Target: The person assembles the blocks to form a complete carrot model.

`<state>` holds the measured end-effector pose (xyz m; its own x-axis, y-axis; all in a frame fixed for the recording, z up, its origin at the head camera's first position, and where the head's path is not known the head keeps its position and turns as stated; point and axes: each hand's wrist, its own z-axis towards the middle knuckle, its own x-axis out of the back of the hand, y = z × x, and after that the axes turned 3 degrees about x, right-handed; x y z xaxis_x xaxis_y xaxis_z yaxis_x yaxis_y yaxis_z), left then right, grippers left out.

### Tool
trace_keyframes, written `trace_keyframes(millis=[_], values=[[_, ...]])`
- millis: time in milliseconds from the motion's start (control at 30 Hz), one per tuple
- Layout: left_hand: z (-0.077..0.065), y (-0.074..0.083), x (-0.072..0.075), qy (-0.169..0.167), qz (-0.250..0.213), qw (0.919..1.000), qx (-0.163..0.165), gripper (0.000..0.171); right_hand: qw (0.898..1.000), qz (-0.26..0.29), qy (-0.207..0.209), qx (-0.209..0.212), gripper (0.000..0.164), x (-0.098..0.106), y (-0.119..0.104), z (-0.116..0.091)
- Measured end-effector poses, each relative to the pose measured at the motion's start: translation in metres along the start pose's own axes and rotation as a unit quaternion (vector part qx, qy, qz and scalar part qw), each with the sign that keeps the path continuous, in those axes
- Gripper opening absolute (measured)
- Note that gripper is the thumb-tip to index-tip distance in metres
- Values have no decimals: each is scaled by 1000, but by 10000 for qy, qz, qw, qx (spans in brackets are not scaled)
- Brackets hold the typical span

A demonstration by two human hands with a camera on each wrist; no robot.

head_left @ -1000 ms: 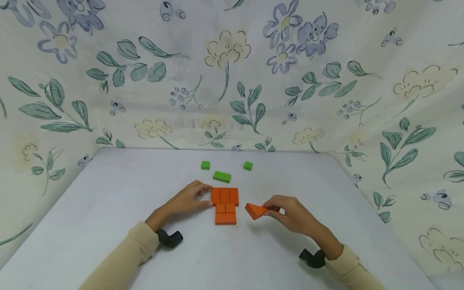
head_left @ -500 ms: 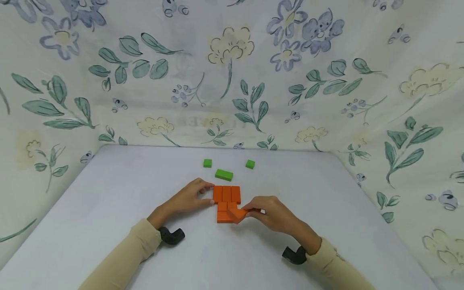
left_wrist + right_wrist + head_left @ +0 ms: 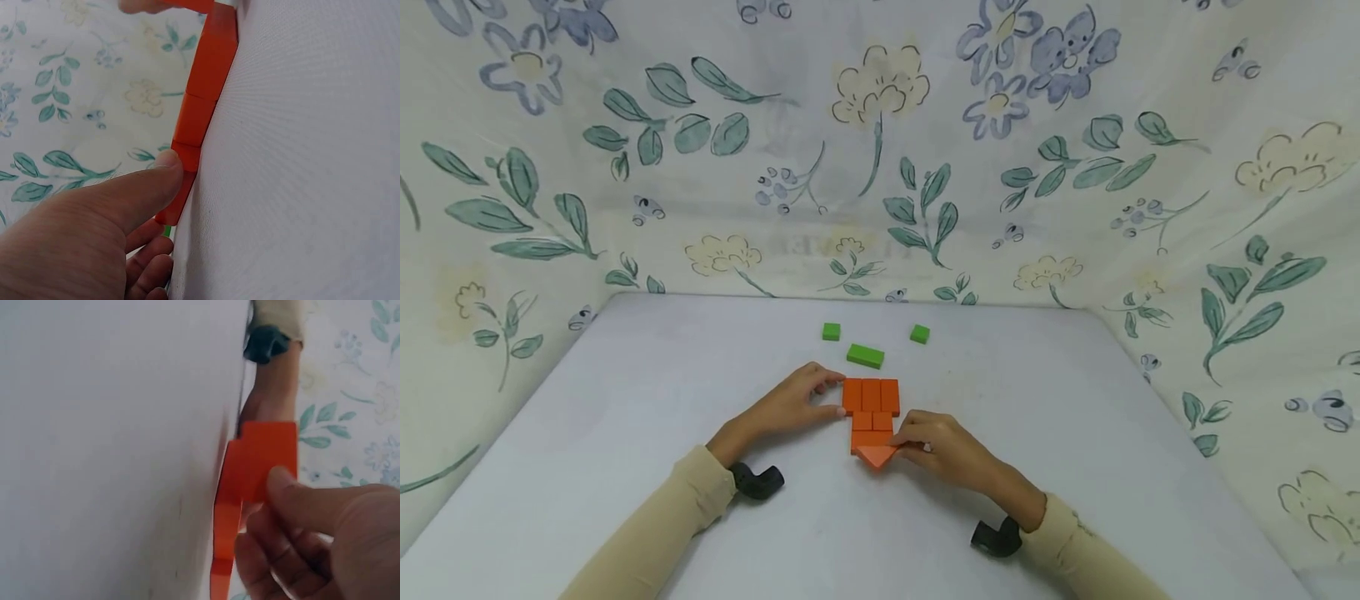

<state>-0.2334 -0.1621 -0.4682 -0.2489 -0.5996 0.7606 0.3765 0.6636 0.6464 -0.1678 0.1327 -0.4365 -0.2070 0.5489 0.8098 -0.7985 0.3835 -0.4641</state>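
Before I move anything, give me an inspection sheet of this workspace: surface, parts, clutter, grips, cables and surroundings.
Surface: white tabletop.
Job's things: six orange blocks in adjoining rows of three, two and one, the single nearest the person; orange triangular block at that near end, whether resting there unclear.
Clutter: nothing seen, unless the three green blocks, lying apart beyond the orange ones, count.
Grips: left grip, thumb touching the orange group's left side; right grip pinches the triangular block.
Cables: nothing seen.
Surroundings: floral cloth behind and at both sides.
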Motion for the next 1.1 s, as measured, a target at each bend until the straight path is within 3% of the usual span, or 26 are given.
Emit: trace_keyframes(millis=[300, 900, 1100], values=[[2, -1, 3, -22, 15, 10000, 59, 60, 9995, -53, 11, -311, 16, -13, 7, 0], [1, -2, 0, -105, -58, 9998, 176, 59, 9995, -285, 105, -65, 19, -20, 11, -4], [1, -2, 0, -73, -77, 9999, 94, 59, 9997, -136, -39, -196, 26, -13, 11, -5]])
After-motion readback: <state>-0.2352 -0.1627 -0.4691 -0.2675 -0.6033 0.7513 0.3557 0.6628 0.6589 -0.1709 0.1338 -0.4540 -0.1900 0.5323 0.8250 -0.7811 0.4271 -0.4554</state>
